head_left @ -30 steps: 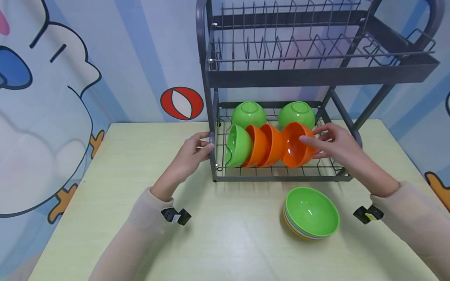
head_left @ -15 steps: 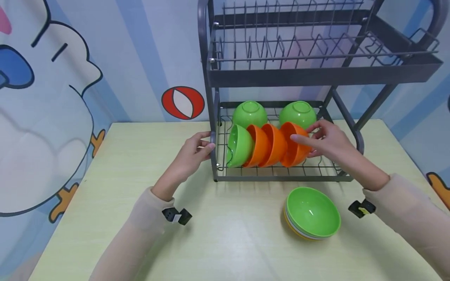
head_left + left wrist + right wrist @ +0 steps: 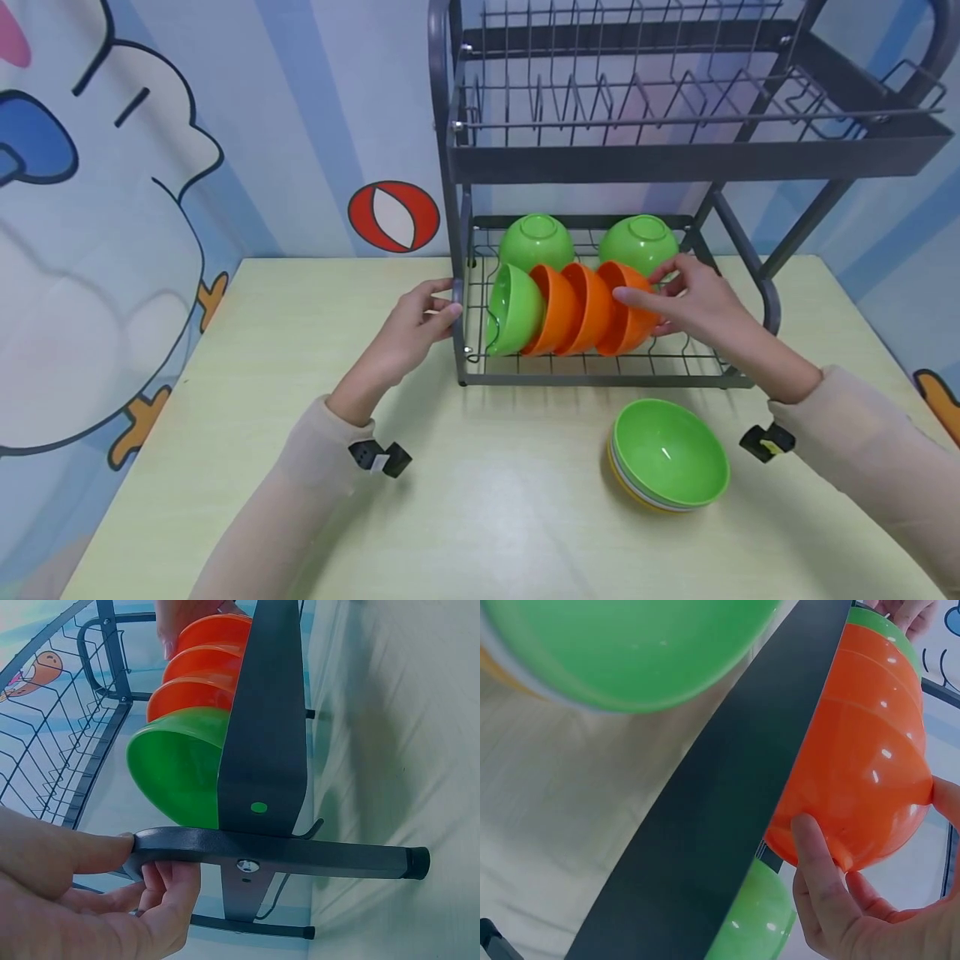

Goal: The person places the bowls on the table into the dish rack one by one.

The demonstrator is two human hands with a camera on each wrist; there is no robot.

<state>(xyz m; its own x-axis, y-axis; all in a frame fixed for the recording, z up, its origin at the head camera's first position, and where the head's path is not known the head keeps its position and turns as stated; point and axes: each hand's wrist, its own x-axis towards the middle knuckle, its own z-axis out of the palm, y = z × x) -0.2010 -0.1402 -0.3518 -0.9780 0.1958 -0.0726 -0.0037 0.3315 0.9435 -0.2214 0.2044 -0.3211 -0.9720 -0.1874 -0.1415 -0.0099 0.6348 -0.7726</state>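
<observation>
Head view. We list one two-tier dark metal dish rack (image 3: 675, 164), at centre and upper right, standing on a pale wood-grain table (image 3: 247, 333). On its lower tier: two upturned green bowls (image 3: 536, 242) at the back; before them, a row tipped on edge, comprising one green bowl (image 3: 516, 312) at the left end, opening leftward, then a left orange bowl (image 3: 557, 312), a middle orange bowl (image 3: 591, 308) and the rightmost orange bowl (image 3: 628, 325). The left hand (image 3: 405, 333), centre of the frame, grips the rack's left upright. The right hand (image 3: 697, 308), right of centre, holds the rightmost orange bowl between thumb and fingers. Lower right: one stack of bowls (image 3: 671, 454), green uppermost, pale and yellow rims below. Wall behind: one printed red-and-white ball (image 3: 393, 217).

Left wrist view. We see the left hand at lower left, thumb above and fingers curled beneath the dark bar. The tipped green bowl lies left of centre, the three orange ones overlapping beyond it towards the top.

Right wrist view. We find the right hand at lower right, its digits on the outside of the rightmost orange bowl. The rack's dark rail crosses diagonally; the stack's green bowl fills the upper left.
</observation>
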